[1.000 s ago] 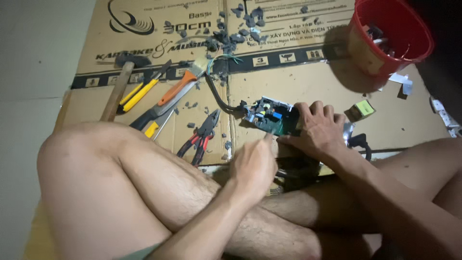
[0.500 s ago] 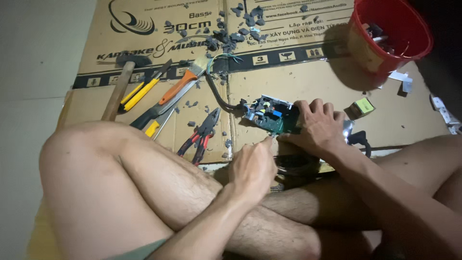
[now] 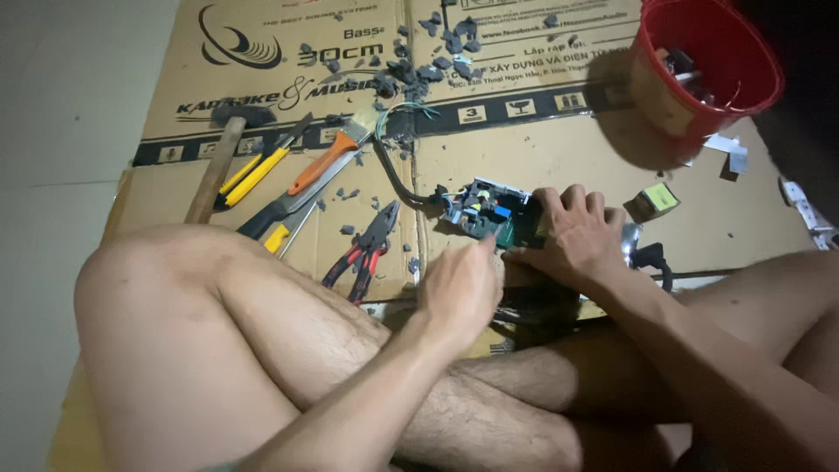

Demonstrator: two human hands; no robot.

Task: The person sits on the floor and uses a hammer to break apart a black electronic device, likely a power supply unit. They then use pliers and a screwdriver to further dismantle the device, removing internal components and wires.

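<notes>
Flattened brown printed cardboard (image 3: 262,192) covers the floor, and a small green circuit board with blue parts (image 3: 489,214) lies on it near the crossed legs. Of the two hands, the right hand (image 3: 581,236) grips the board's right edge, fingers curled over it, while the left hand (image 3: 459,288) points a loosely curled finger at its near edge, holding nothing. Red-handled pliers (image 3: 363,253) lie just left, a red plastic bucket (image 3: 699,65) well apart.

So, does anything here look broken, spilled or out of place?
Yes. Small dark grey fragments lie scattered across the flattened cardboard sheet, like broken-off debris. The green circuit board under the right hand sits bare, with no casing.
</notes>
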